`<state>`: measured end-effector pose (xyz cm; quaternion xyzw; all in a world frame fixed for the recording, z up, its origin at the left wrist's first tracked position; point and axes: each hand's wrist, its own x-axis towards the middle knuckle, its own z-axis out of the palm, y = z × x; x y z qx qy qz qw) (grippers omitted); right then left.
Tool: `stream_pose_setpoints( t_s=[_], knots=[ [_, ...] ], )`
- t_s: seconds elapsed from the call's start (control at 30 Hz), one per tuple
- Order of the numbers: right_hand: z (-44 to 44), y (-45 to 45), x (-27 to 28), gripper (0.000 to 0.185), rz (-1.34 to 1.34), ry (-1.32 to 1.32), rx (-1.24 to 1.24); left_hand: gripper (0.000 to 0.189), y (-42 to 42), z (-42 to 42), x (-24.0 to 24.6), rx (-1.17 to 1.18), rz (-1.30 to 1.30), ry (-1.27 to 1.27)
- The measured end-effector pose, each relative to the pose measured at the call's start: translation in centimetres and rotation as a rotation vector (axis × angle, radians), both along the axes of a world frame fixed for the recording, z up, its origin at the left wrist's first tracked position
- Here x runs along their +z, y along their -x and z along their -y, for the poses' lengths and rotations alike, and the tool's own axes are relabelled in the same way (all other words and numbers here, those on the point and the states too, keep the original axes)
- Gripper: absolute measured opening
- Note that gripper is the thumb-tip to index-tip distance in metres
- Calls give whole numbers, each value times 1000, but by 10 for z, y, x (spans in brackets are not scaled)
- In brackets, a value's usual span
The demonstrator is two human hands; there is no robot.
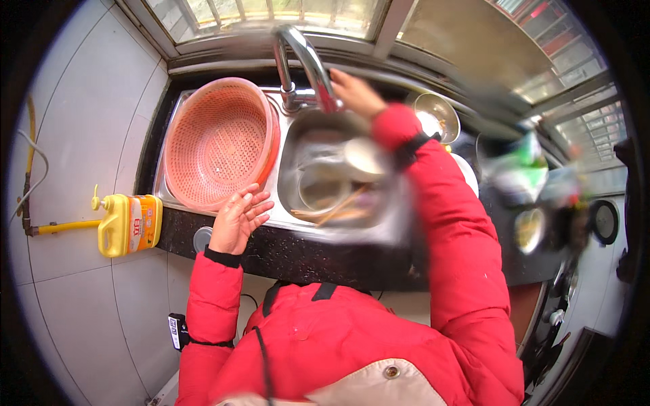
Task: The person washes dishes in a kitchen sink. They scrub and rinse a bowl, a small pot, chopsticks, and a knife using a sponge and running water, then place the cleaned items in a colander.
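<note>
My left hand (240, 219) is raised palm up at the front rim of a pink plastic colander (223, 137), fingers apart and holding nothing. The colander sits over the left part of the stainless steel sink (279, 223), nested in a redder basin (274, 157). At the back of the sink, my right hand (358, 94) is beside the spout of a chrome faucet (310, 56). Blur and overlap hide whether its fingers grip the spout. Inside the right bowl lie a white bowl (364, 155), a round vessel (322, 190) and wooden chopsticks (345, 203), all blurred.
A yellow pump jug (127, 223) stands by the tiled wall at left. A clear round lid or cup (202, 238) is on the black counter (304, 259). Behind my right arm are a metal bowl (437, 116) and a blurred green-and-white package (523, 167). A window (345, 15) borders the back.
</note>
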<state>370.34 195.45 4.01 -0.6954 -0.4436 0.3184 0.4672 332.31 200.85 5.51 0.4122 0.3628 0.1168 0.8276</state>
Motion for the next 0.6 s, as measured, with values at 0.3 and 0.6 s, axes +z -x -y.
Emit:
stream_pose_setpoints(
  t_s=[0.3, 0.6],
  knots=[
    [-80, -46, -74, 49, 29, -49, -19, 41, -4, -11, -57, 43, -149, 68],
    [-15, 0, -43, 23, 578, -22, 123, 34, -37, 12, -60, -15, -78, 91]
  ],
)
